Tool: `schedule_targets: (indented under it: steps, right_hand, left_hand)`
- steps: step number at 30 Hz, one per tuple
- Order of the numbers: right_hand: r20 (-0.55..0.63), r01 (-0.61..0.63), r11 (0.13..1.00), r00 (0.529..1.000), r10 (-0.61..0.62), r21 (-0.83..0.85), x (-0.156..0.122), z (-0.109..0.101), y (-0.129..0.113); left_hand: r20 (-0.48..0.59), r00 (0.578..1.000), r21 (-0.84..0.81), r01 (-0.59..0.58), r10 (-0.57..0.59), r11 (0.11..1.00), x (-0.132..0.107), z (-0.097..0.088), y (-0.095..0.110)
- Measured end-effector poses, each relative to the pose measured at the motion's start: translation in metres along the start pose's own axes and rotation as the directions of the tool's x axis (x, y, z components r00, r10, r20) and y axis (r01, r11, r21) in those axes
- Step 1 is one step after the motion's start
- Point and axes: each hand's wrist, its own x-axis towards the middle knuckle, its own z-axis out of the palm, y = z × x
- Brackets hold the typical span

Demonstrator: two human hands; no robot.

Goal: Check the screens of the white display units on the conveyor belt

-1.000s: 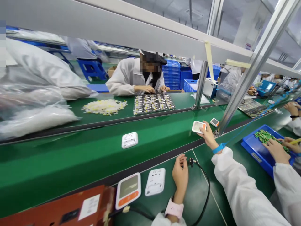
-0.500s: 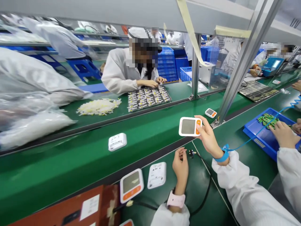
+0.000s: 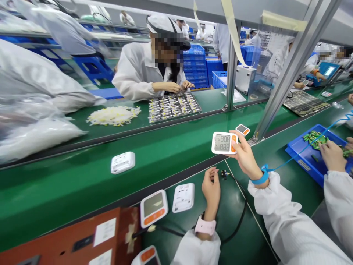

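Your right hand (image 3: pixel 245 158) grips the white-and-orange rectangular plastic device (image 3: pixel 222 143) by one end, risking a slip; left hand (image 3: pixel 211 187) curled, contents unclear.

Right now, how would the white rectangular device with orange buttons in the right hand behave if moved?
The device is probably light: the right hand supports it by one end. Its opposite end does not sag, suggesting stiffness. Its exposed display might be fragile.

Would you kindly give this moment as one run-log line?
right hand: holds display device, digits showing | left hand: loosely curled, beside cable end | green strip: white unit back up, another device screen up
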Motion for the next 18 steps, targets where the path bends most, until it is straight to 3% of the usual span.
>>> schedule_targets:
  steps: [18]
  right_hand:
    - [0.009, 0.001, 0.999, 1.000, 0.000, -0.046, -0.0029, 0.0029, 0.0001]
  left_hand:
    - [-0.005, 1.000, 0.009, 0.004, -0.004, 1.000, -0.0004, 0.0007, 0.0019]
